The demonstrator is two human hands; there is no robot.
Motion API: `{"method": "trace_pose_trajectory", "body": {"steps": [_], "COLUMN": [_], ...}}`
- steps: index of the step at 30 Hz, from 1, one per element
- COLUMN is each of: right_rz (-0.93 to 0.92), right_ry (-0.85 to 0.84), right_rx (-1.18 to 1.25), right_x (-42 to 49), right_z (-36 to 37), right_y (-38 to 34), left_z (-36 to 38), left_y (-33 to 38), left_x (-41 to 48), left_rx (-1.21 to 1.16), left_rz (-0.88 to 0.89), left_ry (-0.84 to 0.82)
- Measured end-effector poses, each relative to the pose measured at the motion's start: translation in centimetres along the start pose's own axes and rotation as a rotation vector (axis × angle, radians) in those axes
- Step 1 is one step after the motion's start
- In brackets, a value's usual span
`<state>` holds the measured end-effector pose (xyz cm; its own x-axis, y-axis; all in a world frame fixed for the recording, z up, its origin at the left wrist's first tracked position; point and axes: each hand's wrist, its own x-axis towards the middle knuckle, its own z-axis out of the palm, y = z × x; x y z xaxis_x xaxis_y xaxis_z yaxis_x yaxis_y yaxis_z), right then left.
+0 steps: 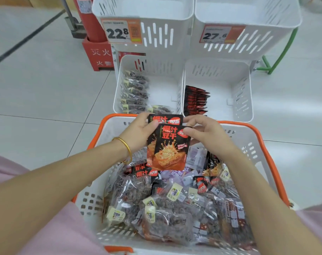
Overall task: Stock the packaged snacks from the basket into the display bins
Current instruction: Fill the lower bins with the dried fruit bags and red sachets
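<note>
Left hand [141, 130] grips two black-red dried-tofu packets [168, 150] above orange-rimmed basket [258, 134]. Right hand [209, 134] pinches front packet's top corner, likely squaring them for lower right bin [245, 100], beside matching packets [195, 100].

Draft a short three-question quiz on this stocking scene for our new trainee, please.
1. True or false: both the left hand and the right hand hold the black-and-red packets.
2. Which bin already holds matching packets? A) lower left bin B) lower right bin C) upper right bin
3. Fill in: the price tag on the upper left bin reads ___.
Key: 1 true; 2 B; 3 22.8.
</note>
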<state>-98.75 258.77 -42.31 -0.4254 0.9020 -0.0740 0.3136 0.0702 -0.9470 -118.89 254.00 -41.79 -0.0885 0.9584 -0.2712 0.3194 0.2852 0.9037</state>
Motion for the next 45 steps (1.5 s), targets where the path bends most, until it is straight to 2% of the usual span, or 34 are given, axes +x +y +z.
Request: {"method": "trace_pose_trajectory", "body": {"steps": [3, 6, 8, 10, 12, 14, 15, 17, 20, 22, 25, 27, 29, 32, 36, 39, 42, 45], "right_rz": [-0.008, -0.071, -0.088, -0.029, 0.069, 0.106, 0.107, 0.087, -0.036, -0.144, -0.18, -0.165, -0.168, -0.136, 0.079, 0.216, 0.207, 0.185], "right_ry": [0.115, 0.202, 0.215, 0.153, -0.019, -0.173, -0.187, -0.063, 0.287, 0.479, 0.589, 0.613, 0.642, 0.564, 0.256, 0.171, 0.09, 0.059], "right_rx": [-0.014, 0.003, 0.039, 0.117, 0.186, 0.166, 0.138, 0.136, 0.173, -0.022, -0.399, -0.455, -0.445, -0.355, -0.292, -0.161, -0.107, -0.182], "right_x": [0.3, 0.8, 1.1, 1.4, 1.7, 2.4, 3.0, 4.5, 7.3, 9.4, 12.8, 15.1, 17.5, 21.3, 24.5, 24.6, 24.6, 24.2], "right_z": [0.0, 0.0, -0.2, -1.3, -2.9, -4.6, -5.3, -6.8, -10.2, -12.1, -13.1, -12.9, -12.4, -11.2, -9.6, -9.4, -9.4, -9.4], "right_y": [0.1, -0.3, -0.6, -0.9, -1.1, -1.4, -1.4, -1.6, -1.6, -0.8, 1.7, 3.7, 5.2, 6.6, 9.0, 9.8, 10.0, 10.5], "left_z": [0.8, 1.9, 2.4, 2.5, 2.8, 3.4, 3.8, 4.5, 5.3, 5.6, 6.3, 6.9, 7.3, 7.3, 7.4, 7.4, 7.4, 7.4], "left_y": [0.8, 1.2, 1.1, 1.4, 2.1, 2.9, 3.3, 4.2, 4.5, 3.8, 1.6, 0.1, -1.0, -1.2, -0.9, -0.9, -1.0, -0.9], "left_x": [-0.3, -0.6, -0.2, 0.8, 2.1, 3.4, 4.1, 5.9, 9.8, 12.4, 15.4, 16.6, 17.1, 17.4, 17.4, 17.5, 17.7, 17.7], "left_rx": [-0.105, -0.004, -0.016, -0.039, -0.068, -0.053, -0.035, 0.024, 0.215, 0.406, 0.724, 0.848, 0.859, 0.847, 0.854, 0.861, 0.862, 0.875], "left_rz": [-0.042, 0.093, 0.142, 0.162, 0.161, 0.185, 0.196, 0.254, 0.382, 0.433, 0.413, 0.358, 0.305, 0.328, 0.298, 0.288, 0.295, 0.29], "left_ry": [-0.049, -0.085, -0.064, -0.043, -0.046, -0.063, -0.067, -0.037, 0.115, 0.208, 0.243, 0.216, 0.216, 0.248, 0.231, 0.215, 0.217, 0.217]}}
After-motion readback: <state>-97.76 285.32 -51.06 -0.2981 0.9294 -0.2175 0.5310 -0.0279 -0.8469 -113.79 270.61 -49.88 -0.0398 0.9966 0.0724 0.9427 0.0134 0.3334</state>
